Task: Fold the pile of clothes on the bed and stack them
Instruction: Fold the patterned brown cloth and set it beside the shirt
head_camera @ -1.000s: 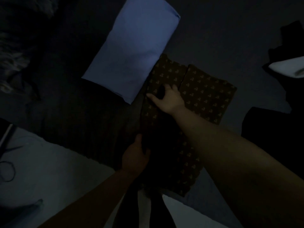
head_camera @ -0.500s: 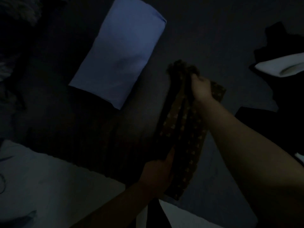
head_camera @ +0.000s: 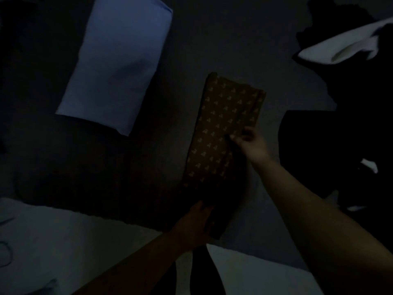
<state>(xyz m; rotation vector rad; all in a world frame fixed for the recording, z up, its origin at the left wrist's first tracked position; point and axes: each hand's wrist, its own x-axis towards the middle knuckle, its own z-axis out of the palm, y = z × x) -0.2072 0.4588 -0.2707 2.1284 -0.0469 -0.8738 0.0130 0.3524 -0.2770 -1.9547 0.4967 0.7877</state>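
From the head camera, in very dim light, a brown patterned garment (head_camera: 221,133) lies folded into a long narrow strip on the dark bed (head_camera: 223,39), about midway across and running from the middle toward the near edge. The right hand (head_camera: 249,143) is at the strip's right edge about halfway along, fingers curled and apparently pinching the top layer there. The left hand (head_camera: 195,224) is at the near end, fingers lying along the cloth; whether it grips or only presses is too dark to tell. The garment looks thin, soft and light, so it should crease readily but sag and slide open if lifted by one point. Judging from that, the safest hold is on both ends or along the doubled edge, with layers kept together. A folded light blue garment (head_camera: 114,64) lies toward the far left of the bed, well apart. A dark heap of clothes (head_camera: 340,133) with a white piece (head_camera: 344,43) sits along the right edge, unfolded.
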